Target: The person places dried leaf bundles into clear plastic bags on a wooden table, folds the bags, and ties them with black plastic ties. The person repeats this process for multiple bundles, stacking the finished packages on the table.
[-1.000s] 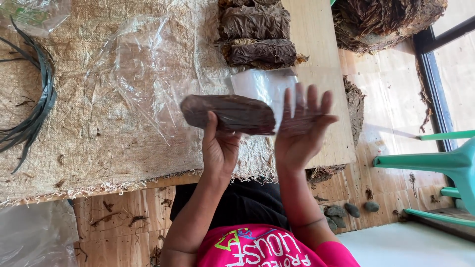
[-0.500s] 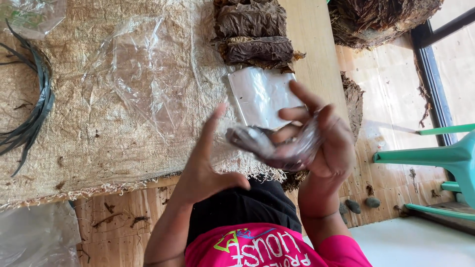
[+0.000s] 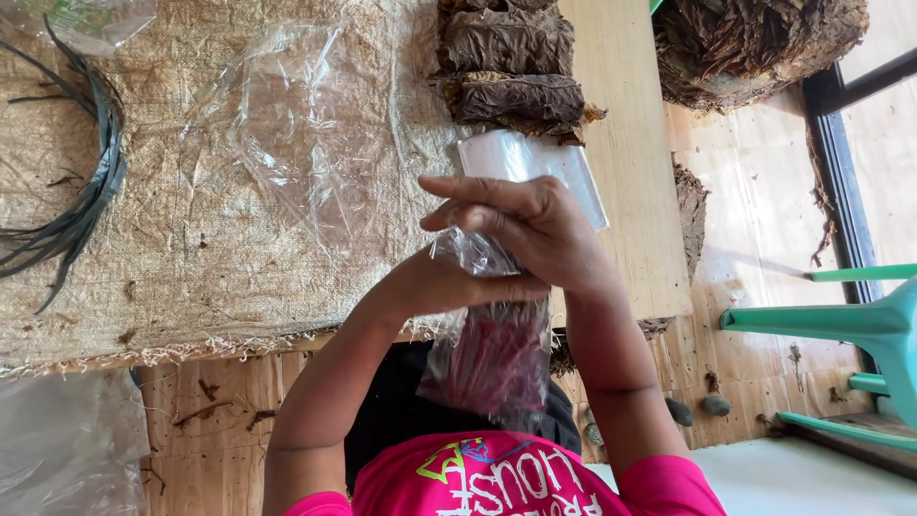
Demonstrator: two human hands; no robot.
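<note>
where hands (image 3: 516,248) grip it, clear bag (image 3: 492,358) bunches, contents dark.

A small hand-packing workshop for dried tobacco leaf: a wooden worktable (image 3: 630,172) covered with burlap sacking (image 3: 191,239), pressed leaf bundles (image 3: 511,67), a loose leaf heap (image 3: 755,43), clear plastic bags (image 3: 306,124), dark tying strips (image 3: 81,210), plank floor (image 3: 755,287).

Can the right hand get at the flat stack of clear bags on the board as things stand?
Probably not at once: the right hand is gripping the neck of the filled bag with the left hand. The bag stack lies just beyond its fingers, nothing between.
</note>
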